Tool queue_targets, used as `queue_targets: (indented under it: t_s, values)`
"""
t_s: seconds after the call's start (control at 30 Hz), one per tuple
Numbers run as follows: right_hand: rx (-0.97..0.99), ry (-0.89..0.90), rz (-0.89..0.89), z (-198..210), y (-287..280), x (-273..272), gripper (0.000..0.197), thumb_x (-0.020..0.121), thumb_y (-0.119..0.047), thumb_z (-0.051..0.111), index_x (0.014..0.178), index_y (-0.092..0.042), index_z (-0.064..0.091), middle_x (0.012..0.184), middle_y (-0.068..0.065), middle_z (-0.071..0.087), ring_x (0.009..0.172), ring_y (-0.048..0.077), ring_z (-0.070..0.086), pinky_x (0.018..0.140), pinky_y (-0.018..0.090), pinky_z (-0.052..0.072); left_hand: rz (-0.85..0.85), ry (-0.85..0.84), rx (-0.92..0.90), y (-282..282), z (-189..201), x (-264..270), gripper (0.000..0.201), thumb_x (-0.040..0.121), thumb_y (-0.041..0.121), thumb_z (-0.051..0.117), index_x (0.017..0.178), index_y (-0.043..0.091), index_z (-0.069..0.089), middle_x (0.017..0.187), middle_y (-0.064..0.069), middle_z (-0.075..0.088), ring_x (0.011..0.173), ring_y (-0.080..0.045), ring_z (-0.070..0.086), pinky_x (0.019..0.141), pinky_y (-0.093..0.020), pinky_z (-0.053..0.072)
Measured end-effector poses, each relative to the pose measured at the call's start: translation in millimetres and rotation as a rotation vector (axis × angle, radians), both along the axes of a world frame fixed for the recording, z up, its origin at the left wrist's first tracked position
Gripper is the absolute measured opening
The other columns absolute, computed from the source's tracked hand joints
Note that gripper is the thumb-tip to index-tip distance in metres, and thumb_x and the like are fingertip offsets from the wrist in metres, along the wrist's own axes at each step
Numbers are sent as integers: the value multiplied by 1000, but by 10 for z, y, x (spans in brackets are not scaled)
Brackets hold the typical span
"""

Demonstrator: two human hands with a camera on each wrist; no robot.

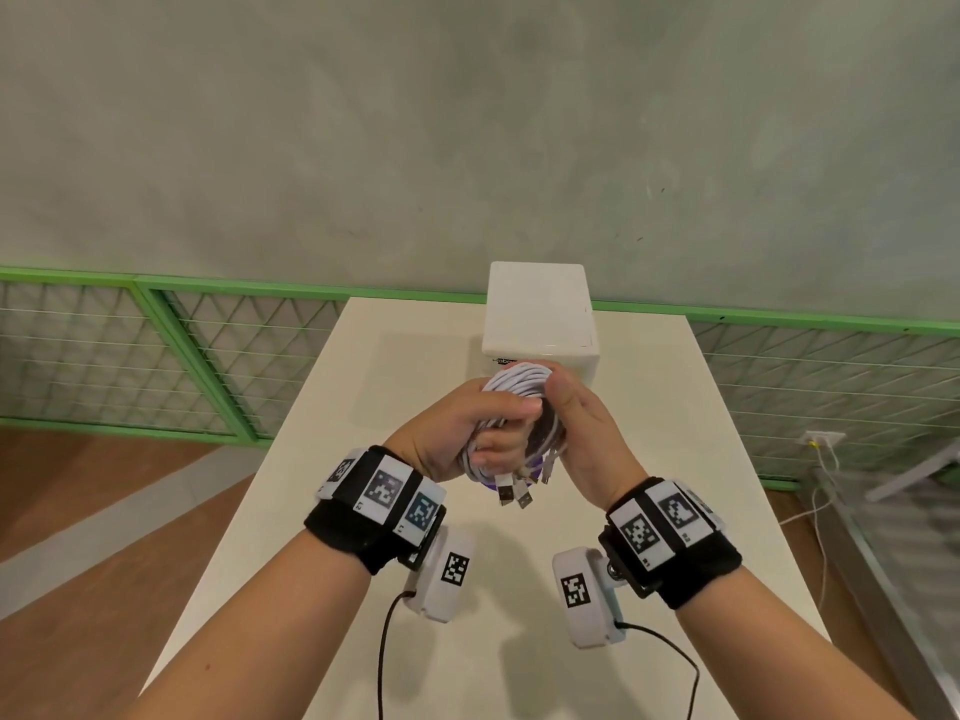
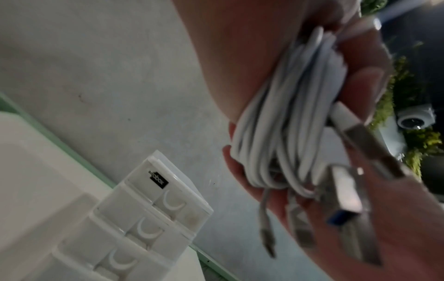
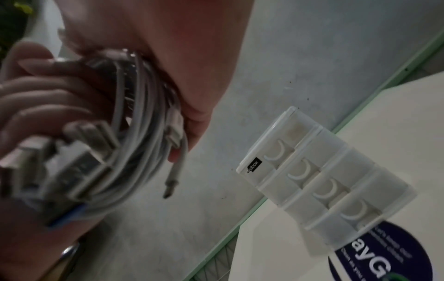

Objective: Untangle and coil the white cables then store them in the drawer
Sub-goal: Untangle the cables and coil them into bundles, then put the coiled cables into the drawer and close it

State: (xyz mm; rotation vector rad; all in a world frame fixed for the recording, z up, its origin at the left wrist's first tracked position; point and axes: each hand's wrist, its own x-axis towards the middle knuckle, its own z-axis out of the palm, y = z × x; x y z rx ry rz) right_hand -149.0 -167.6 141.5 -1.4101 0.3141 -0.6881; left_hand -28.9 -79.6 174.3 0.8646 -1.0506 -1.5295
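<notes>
A coiled bundle of white cables point(image 1: 519, 392) is held up above the table between both hands. My left hand point(image 1: 467, 433) wraps its fingers round the left side of the coil, thumb across the front. My right hand point(image 1: 582, 423) grips the right side, thumb on top. Several USB plugs point(image 1: 511, 495) hang from the bottom of the bundle. The left wrist view shows the coil point(image 2: 283, 123) with metal plugs point(image 2: 348, 192) close up; in the right wrist view the coil point(image 3: 134, 133) looks grey. Just behind the hands stands the white drawer unit point(image 1: 540, 314), its stacked drawers point(image 3: 319, 182) all closed.
The cream table point(image 1: 363, 397) reaches to a green-framed mesh fence point(image 1: 156, 356) and a grey wall. A dark blue round sticker point(image 3: 374, 256) lies on the table in front of the drawer unit. Wooden floor lies left; a wall socket with a cable point(image 1: 823, 444) is at right.
</notes>
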Motion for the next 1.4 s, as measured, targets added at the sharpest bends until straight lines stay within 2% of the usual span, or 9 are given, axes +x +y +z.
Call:
queue_targets:
  t_s: [0.13,0.27,0.47,0.6,0.7,0.97,1.13,1.27,1.4]
  values:
    - [-89,33,-68,60,66,-18,43,83,-57,50,104,-22,62,97,-4,68,92,5,63,80,16,48,96,-114,84,18,0,65,17,86,17,54,73,7,52,41,2,37,34,-13,41,44,-21,38]
    - [-51,20,-148,159,121,35,36,85,-38,45,103,-10,59,71,5,65,57,11,64,56,22,53,256,-204,83,-8,15,57,19,90,17,59,78,3,57,47,-2,50,45,-17,55,51,-24,49]
    - [-137,30,-364,275,101,56,12,91,-14,53,92,-16,64,90,-4,67,82,3,61,78,18,50,469,-305,16,-63,4,87,22,85,32,61,88,11,66,63,4,65,59,-9,60,63,-24,48]
    - [-64,-11,-386,304,177,65,29,88,-43,54,101,-22,68,104,9,68,102,25,63,91,39,51,569,-322,-49,-71,55,-48,25,92,35,55,93,12,64,68,4,65,64,-10,61,65,-28,51]
    - [21,-46,-382,316,267,55,58,68,-71,58,108,-29,66,114,15,66,108,30,62,91,41,51,627,-318,-123,-55,37,-88,20,91,35,57,90,17,65,86,-9,66,78,-17,61,75,-36,51]
    - [259,-165,-551,140,495,52,73,64,-67,66,104,-5,65,102,24,66,94,34,64,85,47,52,595,-280,-250,74,-124,-203,7,90,17,59,90,23,62,86,4,65,78,-5,62,74,-20,52]
    - [257,-99,-691,43,443,14,27,85,-36,62,75,-11,64,62,10,53,54,21,48,50,26,43,513,-391,-157,27,-293,-223,14,93,29,53,106,24,58,100,5,65,90,-6,62,84,-21,49]
    - [232,31,-747,-55,270,9,34,85,-33,62,58,-14,53,55,7,36,46,17,30,41,20,27,365,-475,-130,-88,-366,-172,12,99,22,45,102,30,53,95,13,60,78,16,58,77,-5,44]
    - [178,183,-696,-186,-14,-48,45,83,-38,64,43,-22,50,54,6,34,45,16,28,43,22,26,248,-528,11,-283,-542,-119,15,99,27,45,111,24,54,98,14,62,87,7,59,83,-12,47]
